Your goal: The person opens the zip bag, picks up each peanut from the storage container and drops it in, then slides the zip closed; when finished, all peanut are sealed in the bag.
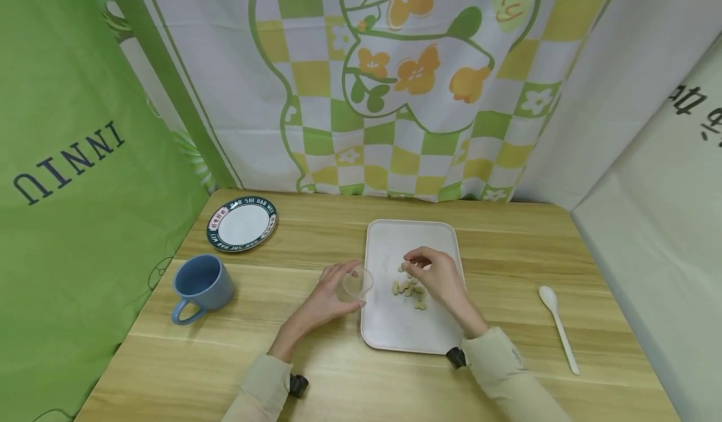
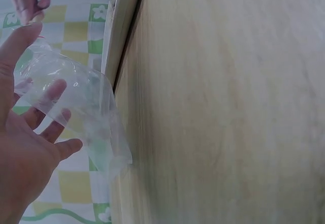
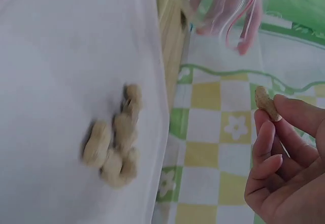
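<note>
My left hand (image 1: 323,300) holds a clear plastic zip bag (image 2: 81,97) by its mouth, beside the left edge of a white tray (image 1: 395,329). The bag's mouth is spread between thumb and fingers, and a red zip line shows in the right wrist view. Between thumb and fingertips my right hand (image 1: 442,278) pinches a peanut (image 3: 266,103), raised above the tray. Several unshelled peanuts (image 3: 96,144) lie in a loose cluster on the tray, partly behind the right hand in the head view.
At the left of the wooden table (image 1: 507,259) stands a blue mug (image 1: 205,284), with a green-rimmed plate (image 1: 242,224) behind it. A white spoon (image 1: 557,327) lies to the right of the tray. A patterned curtain (image 1: 316,102) hangs along the back edge.
</note>
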A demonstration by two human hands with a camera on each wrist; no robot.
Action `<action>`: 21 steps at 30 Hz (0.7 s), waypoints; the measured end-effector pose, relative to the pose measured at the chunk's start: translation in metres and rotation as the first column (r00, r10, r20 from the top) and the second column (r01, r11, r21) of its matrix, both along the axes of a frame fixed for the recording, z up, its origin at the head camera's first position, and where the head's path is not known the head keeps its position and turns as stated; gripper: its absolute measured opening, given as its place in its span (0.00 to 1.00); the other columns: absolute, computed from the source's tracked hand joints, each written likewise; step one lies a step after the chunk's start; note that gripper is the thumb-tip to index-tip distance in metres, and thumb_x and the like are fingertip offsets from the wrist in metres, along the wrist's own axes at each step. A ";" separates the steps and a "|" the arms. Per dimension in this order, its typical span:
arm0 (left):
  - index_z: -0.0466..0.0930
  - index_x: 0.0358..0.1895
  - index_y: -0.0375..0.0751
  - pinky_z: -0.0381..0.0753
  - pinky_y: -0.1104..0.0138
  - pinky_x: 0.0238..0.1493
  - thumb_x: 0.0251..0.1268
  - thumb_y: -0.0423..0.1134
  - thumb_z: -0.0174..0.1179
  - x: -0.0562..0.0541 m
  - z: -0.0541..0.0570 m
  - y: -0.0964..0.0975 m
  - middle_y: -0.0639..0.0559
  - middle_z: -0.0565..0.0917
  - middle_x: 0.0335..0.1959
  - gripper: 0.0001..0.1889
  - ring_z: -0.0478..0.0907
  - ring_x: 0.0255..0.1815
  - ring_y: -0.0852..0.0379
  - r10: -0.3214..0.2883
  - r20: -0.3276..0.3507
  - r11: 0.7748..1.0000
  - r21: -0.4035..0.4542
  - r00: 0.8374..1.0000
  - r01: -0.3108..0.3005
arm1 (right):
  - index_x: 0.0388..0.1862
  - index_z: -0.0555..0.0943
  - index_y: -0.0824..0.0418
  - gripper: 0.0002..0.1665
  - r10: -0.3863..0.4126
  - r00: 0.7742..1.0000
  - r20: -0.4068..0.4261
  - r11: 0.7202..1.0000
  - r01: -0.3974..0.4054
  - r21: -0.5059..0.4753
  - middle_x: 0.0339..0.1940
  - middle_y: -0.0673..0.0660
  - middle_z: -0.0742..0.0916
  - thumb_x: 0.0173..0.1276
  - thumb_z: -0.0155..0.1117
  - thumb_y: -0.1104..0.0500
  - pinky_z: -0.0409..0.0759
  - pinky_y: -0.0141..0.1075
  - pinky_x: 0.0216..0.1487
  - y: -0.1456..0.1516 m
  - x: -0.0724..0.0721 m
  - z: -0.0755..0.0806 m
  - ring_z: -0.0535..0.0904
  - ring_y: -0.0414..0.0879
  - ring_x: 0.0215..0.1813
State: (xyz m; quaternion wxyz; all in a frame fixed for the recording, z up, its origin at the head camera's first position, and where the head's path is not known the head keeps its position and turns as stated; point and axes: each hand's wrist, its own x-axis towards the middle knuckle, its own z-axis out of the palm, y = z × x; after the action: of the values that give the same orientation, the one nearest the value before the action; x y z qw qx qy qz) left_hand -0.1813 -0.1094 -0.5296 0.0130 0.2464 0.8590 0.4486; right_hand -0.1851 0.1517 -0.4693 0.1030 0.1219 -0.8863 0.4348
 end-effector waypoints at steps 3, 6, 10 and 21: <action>0.63 0.71 0.49 0.65 0.48 0.63 0.49 0.43 0.74 0.000 0.003 0.002 0.49 0.76 0.54 0.44 0.64 0.63 0.50 -0.013 -0.011 1.000 -0.012 1.000 0.013 | 0.36 0.85 0.62 0.06 0.023 1.000 0.012 0.998 -0.023 -0.051 0.30 0.52 0.86 0.60 0.71 0.63 0.79 0.39 0.38 -0.014 0.004 0.006 0.80 0.45 0.35; 0.63 0.71 0.46 0.66 0.49 0.62 0.49 0.44 0.74 0.001 0.004 0.003 0.50 0.75 0.54 0.44 0.64 0.62 0.50 -0.022 -0.025 0.999 -0.027 0.999 0.022 | 0.36 0.85 0.60 0.06 0.053 0.998 0.028 0.996 -0.051 -0.075 0.31 0.50 0.86 0.59 0.72 0.62 0.78 0.34 0.36 -0.026 0.006 0.009 0.80 0.44 0.35; 0.62 0.71 0.44 0.68 0.49 0.61 0.50 0.44 0.74 0.002 0.004 0.005 0.50 0.75 0.53 0.44 0.65 0.61 0.49 -0.021 -0.051 0.999 -0.041 0.998 0.019 | 0.36 0.85 0.60 0.06 0.098 0.994 0.051 0.992 -0.094 -0.089 0.30 0.49 0.86 0.59 0.72 0.61 0.77 0.32 0.32 -0.041 0.008 0.010 0.79 0.43 0.34; 0.55 0.74 0.40 0.69 0.48 0.61 0.53 0.45 0.72 0.008 0.012 0.011 0.45 0.72 0.59 0.47 0.63 0.65 0.44 0.001 -0.015 0.994 -0.110 1.000 -0.003 | 0.33 0.84 0.60 0.06 0.189 0.980 -0.060 0.982 -0.190 -0.006 0.28 0.47 0.85 0.56 0.73 0.65 0.75 0.30 0.30 -0.058 0.012 0.002 0.77 0.39 0.30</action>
State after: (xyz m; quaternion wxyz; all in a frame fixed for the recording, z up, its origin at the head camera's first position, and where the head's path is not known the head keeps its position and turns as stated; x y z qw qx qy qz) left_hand -0.1738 -0.0983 -0.5173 0.0196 0.2477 0.8827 0.3989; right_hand -0.1733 0.0936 -0.4675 0.0881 0.2182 -0.8647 0.4438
